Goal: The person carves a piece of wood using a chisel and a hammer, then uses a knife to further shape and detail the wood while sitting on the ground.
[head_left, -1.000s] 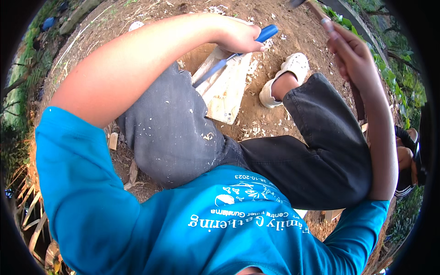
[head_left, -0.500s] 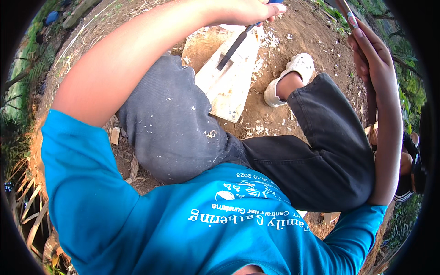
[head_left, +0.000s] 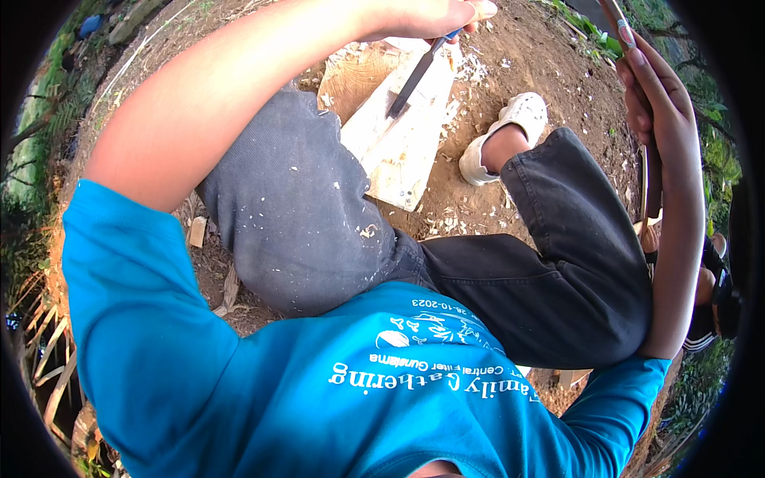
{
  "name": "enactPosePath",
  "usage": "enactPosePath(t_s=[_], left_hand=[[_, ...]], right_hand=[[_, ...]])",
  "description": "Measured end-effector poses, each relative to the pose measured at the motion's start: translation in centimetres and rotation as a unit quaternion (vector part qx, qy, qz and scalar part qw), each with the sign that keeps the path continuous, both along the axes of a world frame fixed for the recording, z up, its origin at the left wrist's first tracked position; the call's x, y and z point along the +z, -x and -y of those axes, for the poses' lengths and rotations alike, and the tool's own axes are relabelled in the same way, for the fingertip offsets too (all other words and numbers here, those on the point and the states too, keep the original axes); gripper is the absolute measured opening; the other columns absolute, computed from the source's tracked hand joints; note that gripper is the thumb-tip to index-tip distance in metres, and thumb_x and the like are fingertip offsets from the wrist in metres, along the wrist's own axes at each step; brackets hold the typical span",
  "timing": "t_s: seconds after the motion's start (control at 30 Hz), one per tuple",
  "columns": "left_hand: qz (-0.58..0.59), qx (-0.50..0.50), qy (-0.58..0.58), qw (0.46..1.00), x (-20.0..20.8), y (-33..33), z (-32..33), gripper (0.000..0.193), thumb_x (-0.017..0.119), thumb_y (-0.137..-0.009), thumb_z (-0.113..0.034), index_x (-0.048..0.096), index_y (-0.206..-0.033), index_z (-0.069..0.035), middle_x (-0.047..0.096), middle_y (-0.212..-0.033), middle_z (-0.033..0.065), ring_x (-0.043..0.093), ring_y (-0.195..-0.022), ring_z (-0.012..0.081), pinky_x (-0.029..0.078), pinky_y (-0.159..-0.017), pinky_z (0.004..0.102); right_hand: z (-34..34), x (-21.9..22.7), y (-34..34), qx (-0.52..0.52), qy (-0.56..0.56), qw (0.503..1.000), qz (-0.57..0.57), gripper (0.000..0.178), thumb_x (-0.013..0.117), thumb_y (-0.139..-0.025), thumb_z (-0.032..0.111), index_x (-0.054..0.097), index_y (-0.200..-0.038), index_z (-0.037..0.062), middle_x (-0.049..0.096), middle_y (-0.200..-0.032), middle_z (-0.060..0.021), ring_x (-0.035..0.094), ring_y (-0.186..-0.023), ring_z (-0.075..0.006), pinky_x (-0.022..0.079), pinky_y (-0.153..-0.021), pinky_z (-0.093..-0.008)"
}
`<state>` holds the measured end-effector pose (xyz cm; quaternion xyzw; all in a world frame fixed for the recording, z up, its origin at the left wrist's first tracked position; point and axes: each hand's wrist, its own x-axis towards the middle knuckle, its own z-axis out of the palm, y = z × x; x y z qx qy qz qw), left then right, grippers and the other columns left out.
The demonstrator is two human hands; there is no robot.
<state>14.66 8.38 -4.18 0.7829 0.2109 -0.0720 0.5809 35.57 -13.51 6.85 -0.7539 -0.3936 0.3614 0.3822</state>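
My left hand point(head_left: 438, 17) is closed round the blue handle of a chisel point(head_left: 412, 84) at the top of the view. The chisel slants down to the left, its flat dark blade end at a small cut-out in a pale wooden board point(head_left: 398, 163). My right hand point(head_left: 660, 95), raised at the upper right, is wrapped round a long, brownish stick-like handle point(head_left: 615, 17). A dark length of it runs down beside my forearm; the upper end leaves the view, so its kind is unclear.
A brown wooden piece point(head_left: 351, 78) lies beside the board. My knee point(head_left: 295, 159) is close to the board's left edge, and my white clog point(head_left: 518, 119) stands to its right. Wood shavings point(head_left: 470, 72) litter the soil. Another person point(head_left: 705, 287) is partly visible at far right.
The chisel's blade end has shifted slightly right and up. The board has moved a little to the right, and my right hand has shifted slightly right with the handle.
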Motion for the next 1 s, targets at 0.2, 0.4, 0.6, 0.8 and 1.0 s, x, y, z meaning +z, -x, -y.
enactPosePath(t_s=[0.2, 0.4, 0.6, 0.8, 1.0], left_hand=[[-0.027, -0.036, -0.018, 0.999, 3.5, 0.6, 0.5, 0.057, 0.046, -0.108, -0.042, 0.043, -0.143, 0.003, 0.066, -0.116, 0.0177, 0.061, -0.107, 0.0274, 0.048, -0.096, 0.0406], [0.091, -0.066, -0.015, 0.994, -1.4, -0.3, 1.2, 0.061, 0.041, -0.11, -0.039, 0.033, -0.153, 0.004, 0.05, -0.148, 0.0249, 0.048, -0.135, 0.0312, 0.036, -0.115, 0.0409], [0.008, -0.077, -0.041, 0.996, -1.1, -1.3, 1.1, 0.061, 0.045, -0.109, -0.039, 0.035, -0.151, 0.004, 0.055, -0.143, 0.0233, 0.051, -0.132, 0.0309, 0.039, -0.112, 0.0419], [0.033, -0.106, -0.012, 0.994, -2.7, -1.7, 1.6, 0.06, 0.045, -0.109, -0.039, 0.037, -0.15, 0.004, 0.054, -0.144, 0.0255, 0.05, -0.134, 0.0318, 0.038, -0.112, 0.0423], [-0.028, -0.097, -0.134, 0.986, -1.7, -0.8, 2.6, 0.053, 0.048, -0.107, -0.051, 0.053, -0.131, -0.004, 0.063, -0.099, 0.01, 0.063, -0.1, 0.0227, 0.048, -0.093, 0.038]], right_hand=[[-0.2, -0.9, 0.1, 0.002, 0.026, 1.0, 0.005, 0.048, 0.051, -0.111, 0.027, 0.046, -0.153, 0.004, 0.056, -0.093, 0.0024, 0.04, -0.051, 0.0031, 0.035, -0.041, -0.0143], [-0.3, -0.8, 0.9, 0.003, 0.019, 1.0, -0.011, 0.049, 0.055, -0.11, 0.028, 0.049, -0.151, 0.004, 0.056, -0.088, 0.0032, 0.042, -0.051, 0.0034, 0.035, -0.041, -0.0139], [0.3, -1.9, 1.6, 0.001, 0.082, 0.996, 0.044, 0.047, 0.053, -0.11, 0.029, 0.051, -0.149, 0.0037, 0.056, -0.085, 0.0029, 0.041, -0.049, 0.0022, 0.035, -0.041, -0.0151], [0.5, -2.3, 1.1, -0.022, 0.076, 0.997, 0.026, 0.046, 0.055, -0.109, 0.031, 0.054, -0.146, 0.0033, 0.057, -0.086, 0.002, 0.041, -0.048, 0.0014, 0.034, -0.04, -0.0169], [0.8, -2.9, -0.2, -0.059, 0.026, 0.998, 0.012, 0.049, 0.06, -0.107, 0.037, 0.058, -0.143, 0.0048, 0.058, -0.087, 0.0019, 0.042, -0.049, 0.0016, 0.033, -0.04, -0.0168]])
